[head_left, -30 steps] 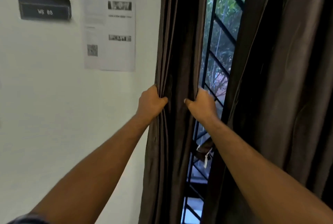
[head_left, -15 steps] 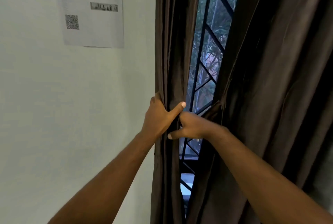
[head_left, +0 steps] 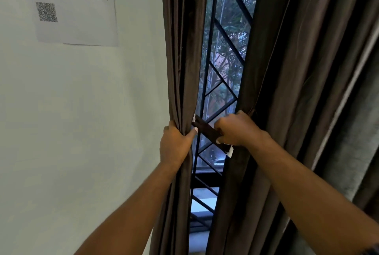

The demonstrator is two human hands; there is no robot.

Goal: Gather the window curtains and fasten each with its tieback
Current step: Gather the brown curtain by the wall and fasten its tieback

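Your left hand (head_left: pixel 176 145) grips the gathered left curtain (head_left: pixel 180 59), fingers wrapped round its folds. At three o'clock from it, your right hand (head_left: pixel 240 130) pinches the dark tieback (head_left: pixel 206 129), which spans the gap between both hands. The right curtain (head_left: pixel 297 90) hangs ungathered.

A pale wall (head_left: pixel 82 121) lies left of the left hand (head_left: pixel 174 146), with a QR-coded notice (head_left: pixel 75 8) taped high on it. Above the right hand (head_left: pixel 240 129) is a black window grille (head_left: pixel 212 29) and daylit trees (head_left: pixel 231 18).
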